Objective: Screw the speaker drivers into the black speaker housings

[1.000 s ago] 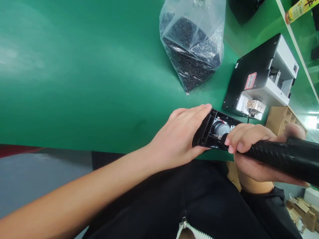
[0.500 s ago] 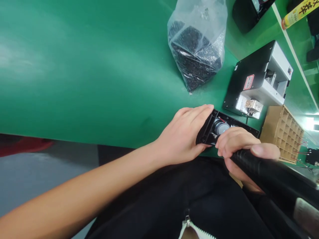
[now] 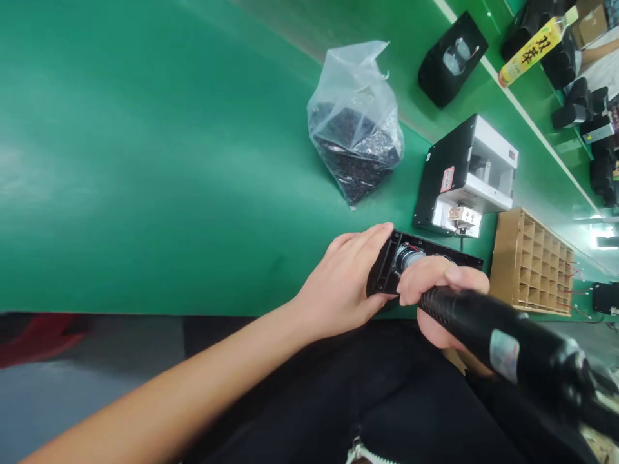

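Observation:
A black speaker panel (image 3: 390, 260) with round speaker drivers (image 3: 407, 258) set in it lies on the green table near its front edge. Its left end is gripped by my left hand (image 3: 341, 283), the fingers along the far side and the thumb on the near side. My right hand (image 3: 435, 290) is wrapped around a thick black electric screwdriver (image 3: 476, 322), held over the panel with its rear end toward the lower right. The screwdriver's tip is hidden behind my right fingers, so I cannot see what it touches.
Beyond the panel stand a clear plastic bag (image 3: 355, 135) of small dark pieces and a black-and-silver machine (image 3: 447, 167). A cardboard divider box (image 3: 507, 258) is on the right. Farther back are a black speaker box (image 3: 438, 71) and a yellow bottle (image 3: 532, 53).
My view has shifted, bringing more of the far table and the screwdriver's rear end into sight. Both hands keep their holds, the left on the panel and the right on the screwdriver.

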Demonstrator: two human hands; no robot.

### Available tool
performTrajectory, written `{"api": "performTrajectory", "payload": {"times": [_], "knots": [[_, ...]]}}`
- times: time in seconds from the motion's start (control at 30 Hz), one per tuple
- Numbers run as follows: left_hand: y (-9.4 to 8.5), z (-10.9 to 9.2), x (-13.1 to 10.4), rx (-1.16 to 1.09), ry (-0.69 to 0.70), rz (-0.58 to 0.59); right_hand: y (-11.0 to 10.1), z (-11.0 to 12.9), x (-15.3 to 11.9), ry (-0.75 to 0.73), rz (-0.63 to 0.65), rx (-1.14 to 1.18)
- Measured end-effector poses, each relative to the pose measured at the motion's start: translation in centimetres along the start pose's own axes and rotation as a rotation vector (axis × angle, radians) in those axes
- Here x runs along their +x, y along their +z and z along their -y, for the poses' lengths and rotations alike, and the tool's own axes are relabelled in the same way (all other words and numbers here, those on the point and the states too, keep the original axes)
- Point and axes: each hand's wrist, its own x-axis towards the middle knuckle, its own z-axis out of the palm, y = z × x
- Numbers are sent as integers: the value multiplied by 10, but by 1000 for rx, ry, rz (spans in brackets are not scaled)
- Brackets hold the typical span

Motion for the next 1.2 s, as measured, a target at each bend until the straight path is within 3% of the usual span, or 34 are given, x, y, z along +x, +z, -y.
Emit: {"api": "performTrajectory", "payload": {"times": [0.1,0.13,0.2,0.23,0.33,0.43,0.5,0.57,0.73,0.87,1.0,1.1,1.2], "knots": [[-2,4,-1,22,-33,-4,-30,24,19,-58,-344,200],[-2,5,-1,33,-38,-8,-45,32,27,3,-425,233],[-2,5,-2,52,-45,-10,-80,38,44,10,-496,243],[-1,6,-2,58,-48,-9,-95,35,52,-62,-523,222],[2,7,-2,61,-42,-12,-122,9,70,-232,-566,116],[5,10,-2,64,-17,-32,-116,-13,80,-184,-571,88],[6,11,-3,67,-2,-38,-105,-14,83,-85,-575,125],[5,12,-4,66,-1,-32,-97,-7,84,24,-596,152],[3,11,-5,62,-15,-9,-95,5,83,41,-619,109],[5,8,-2,64,-13,-36,-102,17,73,98,-532,179],[6,3,2,66,0,-39,-106,46,66,180,-439,130],[6,2,3,59,-11,-37,-98,61,67,218,-410,132],[7,2,2,35,0,-2,-80,60,68,253,-356,193]]}}
